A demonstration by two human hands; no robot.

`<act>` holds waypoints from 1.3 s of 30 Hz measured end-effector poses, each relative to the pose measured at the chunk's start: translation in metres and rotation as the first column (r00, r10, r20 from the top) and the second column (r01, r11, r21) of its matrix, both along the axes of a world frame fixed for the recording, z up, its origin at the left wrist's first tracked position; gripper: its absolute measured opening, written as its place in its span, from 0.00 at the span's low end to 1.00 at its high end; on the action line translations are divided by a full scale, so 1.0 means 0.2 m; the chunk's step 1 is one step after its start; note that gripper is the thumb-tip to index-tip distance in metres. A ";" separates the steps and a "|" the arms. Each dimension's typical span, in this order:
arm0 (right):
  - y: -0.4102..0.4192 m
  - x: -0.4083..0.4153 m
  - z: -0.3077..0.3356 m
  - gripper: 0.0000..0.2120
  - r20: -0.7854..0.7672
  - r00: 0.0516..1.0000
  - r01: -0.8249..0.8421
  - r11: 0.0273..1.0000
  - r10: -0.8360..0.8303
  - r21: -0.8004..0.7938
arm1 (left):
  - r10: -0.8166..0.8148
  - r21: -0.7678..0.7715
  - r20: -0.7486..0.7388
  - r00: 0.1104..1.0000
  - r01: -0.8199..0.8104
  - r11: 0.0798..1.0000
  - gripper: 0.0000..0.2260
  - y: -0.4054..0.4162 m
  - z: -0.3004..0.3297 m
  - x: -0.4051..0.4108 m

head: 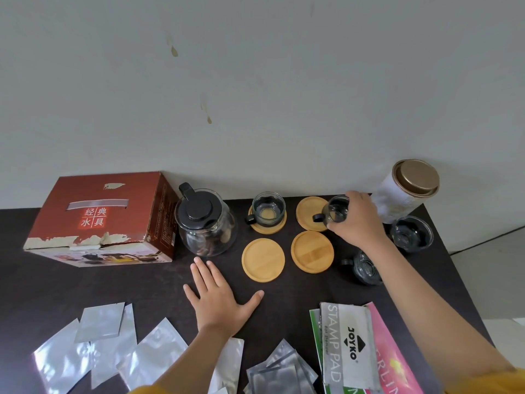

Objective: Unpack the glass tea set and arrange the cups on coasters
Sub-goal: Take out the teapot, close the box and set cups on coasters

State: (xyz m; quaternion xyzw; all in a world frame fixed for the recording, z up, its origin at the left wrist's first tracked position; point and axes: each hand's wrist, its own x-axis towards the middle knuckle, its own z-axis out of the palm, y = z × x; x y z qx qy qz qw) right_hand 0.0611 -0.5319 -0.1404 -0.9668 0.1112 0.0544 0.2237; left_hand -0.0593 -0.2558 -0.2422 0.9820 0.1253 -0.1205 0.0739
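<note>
head view, right hand (pixel 358 220) gripping cup (pixel 336 209)

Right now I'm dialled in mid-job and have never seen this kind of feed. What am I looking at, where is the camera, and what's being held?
There is no machine here: a person works with two bare hands. The single picture comes from a wide-angle camera on their head, looking forward and down at a dark table against a wall.

The left hand lies flat and empty on the table. The right hand grips a glass cup with a black handle, tilted at the edge of the far right bamboo coaster.

One cup already sits on a coaster. Two near coasters are bare. Two more cups wait at the right, the nearer partly hidden by the arm.

Also there: a glass teapot, the red box, a white canister, and foil pouches in front.
</note>
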 end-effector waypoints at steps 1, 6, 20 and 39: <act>0.03 0.02 0.00 0.35 -0.003 1.000 -0.011 1.000 0.011 0.018 | 0.000 0.001 0.002 1.000 0.000 1.000 0.61 0.00 0.00 0.00; 0.14 0.08 0.00 0.37 -0.012 0.999 -0.045 0.996 0.046 0.072 | 0.000 0.004 -0.004 1.000 0.000 1.000 0.60 0.00 -0.01 0.00; 0.17 0.08 -0.07 0.44 0.001 0.997 -0.070 0.984 0.071 0.166 | -0.004 0.004 -0.001 1.000 0.004 1.000 0.60 0.00 0.00 0.01; -0.03 -0.68 -0.27 0.49 0.054 0.767 0.531 0.680 -0.639 0.505 | 0.001 0.001 -0.008 1.000 -0.001 1.000 0.60 0.00 0.00 0.00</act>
